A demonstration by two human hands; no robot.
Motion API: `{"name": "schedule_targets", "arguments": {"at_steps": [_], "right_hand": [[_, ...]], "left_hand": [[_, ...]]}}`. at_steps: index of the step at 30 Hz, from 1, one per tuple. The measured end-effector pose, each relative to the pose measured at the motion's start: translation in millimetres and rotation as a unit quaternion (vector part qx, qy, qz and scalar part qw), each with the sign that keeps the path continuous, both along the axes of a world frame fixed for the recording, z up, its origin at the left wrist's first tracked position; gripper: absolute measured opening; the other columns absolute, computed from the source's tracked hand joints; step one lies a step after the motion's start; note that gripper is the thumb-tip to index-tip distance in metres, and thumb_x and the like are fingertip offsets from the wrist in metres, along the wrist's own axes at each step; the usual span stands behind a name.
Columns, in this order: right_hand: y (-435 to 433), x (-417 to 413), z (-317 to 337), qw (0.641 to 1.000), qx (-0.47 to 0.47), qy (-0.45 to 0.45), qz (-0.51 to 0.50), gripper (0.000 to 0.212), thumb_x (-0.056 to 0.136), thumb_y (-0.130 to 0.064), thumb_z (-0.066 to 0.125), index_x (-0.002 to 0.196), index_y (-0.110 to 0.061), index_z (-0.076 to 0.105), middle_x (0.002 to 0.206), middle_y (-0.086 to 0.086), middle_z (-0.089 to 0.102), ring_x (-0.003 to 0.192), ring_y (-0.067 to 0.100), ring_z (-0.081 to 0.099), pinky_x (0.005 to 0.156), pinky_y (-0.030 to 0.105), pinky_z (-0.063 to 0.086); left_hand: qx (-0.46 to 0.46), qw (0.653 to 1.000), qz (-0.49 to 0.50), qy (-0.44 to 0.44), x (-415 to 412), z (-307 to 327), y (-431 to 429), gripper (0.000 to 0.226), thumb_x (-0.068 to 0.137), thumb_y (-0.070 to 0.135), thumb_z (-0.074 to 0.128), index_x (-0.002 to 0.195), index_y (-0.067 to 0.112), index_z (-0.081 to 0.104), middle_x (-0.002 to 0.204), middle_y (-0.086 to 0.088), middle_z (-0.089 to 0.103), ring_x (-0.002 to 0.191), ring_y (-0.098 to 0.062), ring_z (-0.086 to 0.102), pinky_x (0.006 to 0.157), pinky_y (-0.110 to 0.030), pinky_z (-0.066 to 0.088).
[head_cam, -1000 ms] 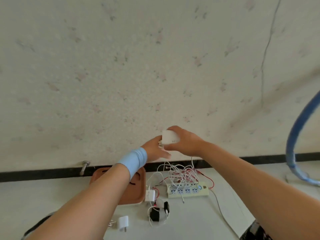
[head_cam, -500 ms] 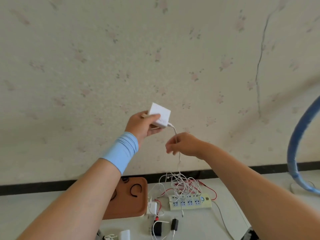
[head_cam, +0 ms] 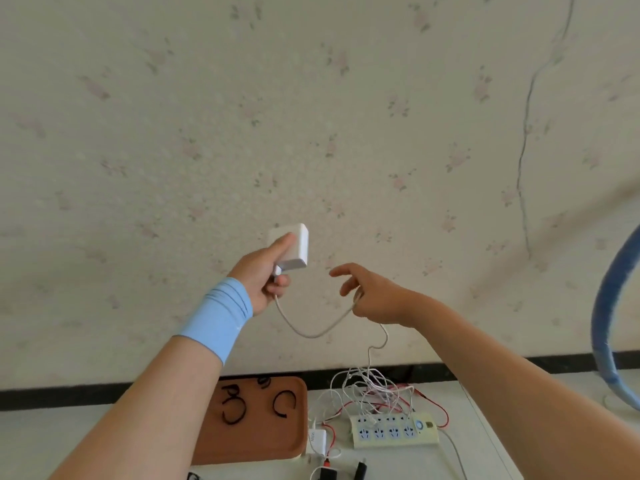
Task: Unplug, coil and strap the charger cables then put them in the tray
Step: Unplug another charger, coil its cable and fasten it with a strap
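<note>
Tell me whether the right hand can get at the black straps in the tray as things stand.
Probably not yet: the right hand is raised and hooked round the white cable. The black straps lie uncovered in the tray, so freeing it should do.

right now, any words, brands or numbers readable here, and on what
Nothing reads clearly.
Small white charger beside the power strip: grey marking, too blurred to read.
Tiny label beside the strip's switch: too small to read.
White adapter in the left hand: no print shows.

The right hand has slid along the white cable, now sagging from the charger.
</note>
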State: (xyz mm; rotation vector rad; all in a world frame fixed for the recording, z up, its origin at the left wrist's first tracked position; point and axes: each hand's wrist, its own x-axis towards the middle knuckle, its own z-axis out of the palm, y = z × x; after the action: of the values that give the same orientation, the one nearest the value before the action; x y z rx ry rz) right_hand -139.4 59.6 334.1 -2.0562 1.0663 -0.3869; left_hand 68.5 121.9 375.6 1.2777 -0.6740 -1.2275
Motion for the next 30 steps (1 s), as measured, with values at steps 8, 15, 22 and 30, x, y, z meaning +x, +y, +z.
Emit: {"name": "schedule_targets", "arguments": {"at_steps": [8,15,22,30], "right_hand": [[12.1,7.0,30.3,0.995,-0.083,-0.061,0.018,0.076,0.084,0.011,0.047,0.145,-0.033,0.043,0.128,0.001,0.056,0.089,0.011,0.064,0.064,0.016,0.048],[16.7,-1.6,34.4,0.998,0.054,0.002,0.029,0.096,0.084,0.011,0.049,0.157,-0.037,0.010,0.141,0.002,0.047,0.112,0.021,0.065,0.087,0.033,0.057],[18.7,-6.1,48.8,0.951,0.184,-0.249,-0.027,0.033,0.100,-0.026,0.056,0.132,-0.021,0.059,0.116,0.011,0.070,0.096,0.027,0.071,0.084,0.040,0.055],[11.4,-13.2,58.8,0.916,0.150,-0.321,-0.186,0.029,0.094,-0.022,0.071,0.116,-0.005,0.069,0.098,0.008,0.072,0.078,0.016,0.063,0.062,0.025,0.050]], "left_hand": [[0.057,0.970,-0.124,-0.199,-32.0,-7.9,8.9,0.024,0.090,0.026,0.068,0.101,0.007,0.059,0.058,0.000,0.052,0.046,-0.011,0.041,0.040,-0.020,0.031],[0.035,0.987,-0.051,-0.148,-40.3,-4.0,8.6,0.034,0.096,0.027,0.061,0.123,0.006,0.059,0.096,-0.014,0.072,0.075,-0.024,0.074,0.064,-0.033,0.060],[-0.030,0.972,-0.111,-0.206,-36.3,4.3,13.6,0.037,0.087,0.029,0.073,0.123,0.027,0.065,0.086,0.000,0.071,0.056,-0.013,0.060,0.050,-0.023,0.045],[0.080,0.896,-0.269,-0.344,-31.9,-2.9,18.4,0.023,0.091,0.028,0.068,0.104,0.012,0.058,0.088,-0.004,0.073,0.066,-0.018,0.066,0.069,-0.032,0.056]]}}
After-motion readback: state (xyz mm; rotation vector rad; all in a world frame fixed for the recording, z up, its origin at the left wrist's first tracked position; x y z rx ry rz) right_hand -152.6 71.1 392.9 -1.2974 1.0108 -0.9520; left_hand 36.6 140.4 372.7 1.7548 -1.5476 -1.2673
